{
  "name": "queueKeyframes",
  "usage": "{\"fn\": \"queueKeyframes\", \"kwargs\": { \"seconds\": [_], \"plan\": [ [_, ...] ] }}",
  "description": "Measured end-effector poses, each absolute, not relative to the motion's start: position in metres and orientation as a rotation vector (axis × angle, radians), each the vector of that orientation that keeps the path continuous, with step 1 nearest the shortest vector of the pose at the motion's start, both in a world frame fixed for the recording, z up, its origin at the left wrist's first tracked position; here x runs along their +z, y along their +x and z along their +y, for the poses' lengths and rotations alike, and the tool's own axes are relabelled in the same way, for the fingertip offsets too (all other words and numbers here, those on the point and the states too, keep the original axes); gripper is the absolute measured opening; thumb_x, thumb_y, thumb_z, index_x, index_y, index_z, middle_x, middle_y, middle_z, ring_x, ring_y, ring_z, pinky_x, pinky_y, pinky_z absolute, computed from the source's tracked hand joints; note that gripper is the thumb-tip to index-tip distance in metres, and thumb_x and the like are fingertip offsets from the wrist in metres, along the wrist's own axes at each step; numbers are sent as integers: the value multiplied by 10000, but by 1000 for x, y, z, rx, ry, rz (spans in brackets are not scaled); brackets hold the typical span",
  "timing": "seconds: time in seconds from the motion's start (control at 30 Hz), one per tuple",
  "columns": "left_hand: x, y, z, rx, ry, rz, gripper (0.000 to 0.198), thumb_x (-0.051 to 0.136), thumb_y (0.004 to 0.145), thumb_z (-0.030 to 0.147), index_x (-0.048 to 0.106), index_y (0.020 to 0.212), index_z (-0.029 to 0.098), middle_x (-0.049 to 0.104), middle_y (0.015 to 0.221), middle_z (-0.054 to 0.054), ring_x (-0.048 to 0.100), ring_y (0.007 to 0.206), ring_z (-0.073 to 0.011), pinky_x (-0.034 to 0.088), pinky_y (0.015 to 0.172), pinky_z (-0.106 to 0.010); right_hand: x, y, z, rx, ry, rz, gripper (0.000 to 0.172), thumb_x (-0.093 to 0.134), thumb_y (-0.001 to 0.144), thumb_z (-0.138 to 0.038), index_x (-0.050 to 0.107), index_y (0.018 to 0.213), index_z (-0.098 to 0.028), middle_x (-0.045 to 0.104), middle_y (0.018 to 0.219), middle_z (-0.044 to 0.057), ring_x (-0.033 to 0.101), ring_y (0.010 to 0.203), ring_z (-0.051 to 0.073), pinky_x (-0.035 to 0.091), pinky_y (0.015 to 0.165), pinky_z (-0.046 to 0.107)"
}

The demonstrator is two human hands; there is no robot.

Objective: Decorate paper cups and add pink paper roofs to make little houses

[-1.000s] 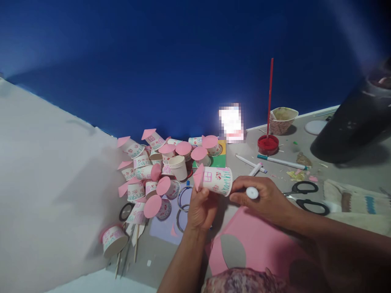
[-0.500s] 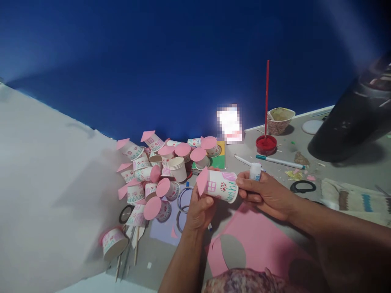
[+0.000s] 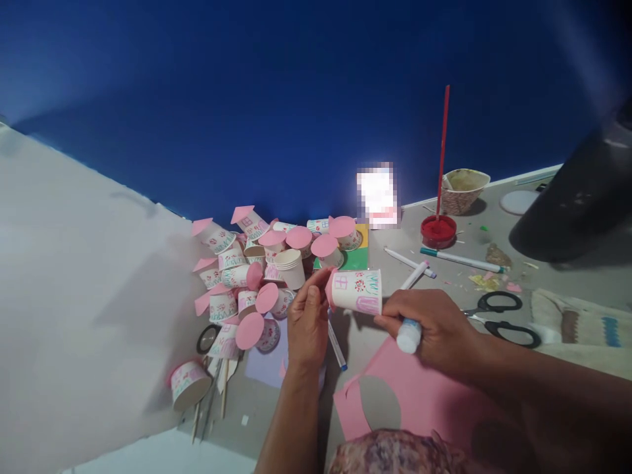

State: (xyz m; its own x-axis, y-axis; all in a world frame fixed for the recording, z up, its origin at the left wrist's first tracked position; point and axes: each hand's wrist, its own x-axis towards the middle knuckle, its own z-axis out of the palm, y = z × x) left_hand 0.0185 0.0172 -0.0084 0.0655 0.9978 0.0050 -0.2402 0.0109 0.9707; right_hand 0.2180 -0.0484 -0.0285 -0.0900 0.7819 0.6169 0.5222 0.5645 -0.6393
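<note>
A white paper cup (image 3: 358,291) with a pink paper cone roof lies sideways between my hands. It bears a drawn pink window, red dots, green strokes and a purple door. At the roof end, my left hand (image 3: 309,329) is open, its fingers stretched along the cone and its thumb apart. My right hand (image 3: 437,329) pinches the cup's rim and also grips a small white glue tube (image 3: 409,336) with a blue label. Pink paper (image 3: 429,395) with a round hole cut out lies below the hands.
Several pink-roofed cups crowd the left side, around a stack of plain cups (image 3: 289,268). Scissors (image 3: 498,303), markers (image 3: 461,259), a red dish with an upright stick (image 3: 438,232), a paper bowl (image 3: 464,191) and a dark cylinder (image 3: 557,204) occupy the right.
The cup has turned about its length, bringing the purple door from top to bottom. My left fingers have loosened and straightened. The glue tube has tipped from upright to cap-down.
</note>
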Motion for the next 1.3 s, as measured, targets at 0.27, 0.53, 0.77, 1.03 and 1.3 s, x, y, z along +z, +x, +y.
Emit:
{"fn": "queueKeyframes", "kwargs": {
  "seconds": [0.27,0.53,0.77,1.03,1.3],
  "plan": [
    [-8,12,13,1194,1237,1036,431,786,873,550,833,1147,220,797,1251,-137,712,1231,-319,556,1065,-426,-33,221,-49,154,-1003,-1940,263,566,1041,-215,660,796,-192,716,714,17,608,629,149,319,597,313],
    [-7,18,11,1171,1211,1022,449,743,901,574,825,1179,231,764,1333,-120,661,1318,-314,508,1133,-410,-30,222,-51,-95,-1015,-2073,292,520,1019,-137,648,764,-200,691,690,14,559,612,171,263,588,353],
    [-9,20,11,1125,1148,1012,474,836,829,475,801,1237,236,780,1298,-122,698,1247,-305,559,1023,-367,-31,226,-49,-138,-1036,-2342,133,596,951,-86,706,922,-155,740,799,54,612,662,196,257,572,355],
    [-13,20,7,1125,1158,1059,408,848,828,382,806,1211,248,782,1293,-105,715,1215,-285,560,1019,-366,-21,219,-47,781,-1247,-1903,41,731,850,-188,750,852,-224,740,726,-8,627,617,148,358,586,261],
    [-14,22,2,1056,1207,1034,380,863,819,362,820,1186,276,786,1293,-89,717,1204,-274,562,1010,-356,-10,220,-47,1124,-1166,-1558,345,710,878,-410,618,643,-174,540,591,-37,440,528,95,321,488,225]
  ]
}}
